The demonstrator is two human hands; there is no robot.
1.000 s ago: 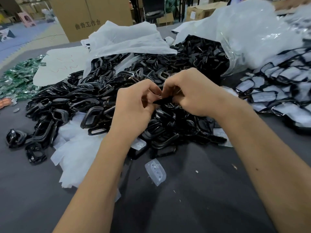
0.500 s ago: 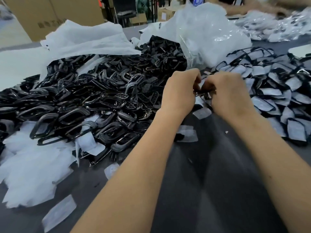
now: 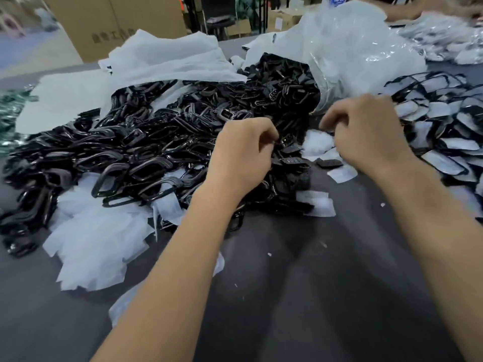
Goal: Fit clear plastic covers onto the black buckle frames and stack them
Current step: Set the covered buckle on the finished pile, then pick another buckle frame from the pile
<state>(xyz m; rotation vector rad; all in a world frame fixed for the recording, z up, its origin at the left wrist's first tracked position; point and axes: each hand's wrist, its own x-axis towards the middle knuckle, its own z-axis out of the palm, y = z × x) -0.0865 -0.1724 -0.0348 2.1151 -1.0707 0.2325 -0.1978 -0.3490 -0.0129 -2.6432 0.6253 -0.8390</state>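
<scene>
Hands have parted since half a second ago: then they met over one piece at the edge of the frame heap, now they sit apart with a gap between. Left hand [image 3: 243, 155] hovers at the near right edge of the frame heap [image 3: 146, 142], fingers curled under; its grip may pinch something small and dark at the fingertips, but blur hides it, so cannot tell. Right hand [image 3: 366, 129] is right of the heap, just beside the covered stack [image 3: 441, 126], fingers curled downward; whether the grip holds anything also cannot be told. Loose covers [image 3: 317, 142] lie on the table [image 3: 326, 283] between the hands, right of the heap, with a few dark pieces beside them. Clear bag [image 3: 347, 48] lies behind the heap's right end, frames spilling from its mouth. Judgement: the parting suggests one fitted piece went onto the stack and the cycle restarts, left hand going for a bare frame, right for a cover. Plenty of bare frames remain; task far from done.
</scene>
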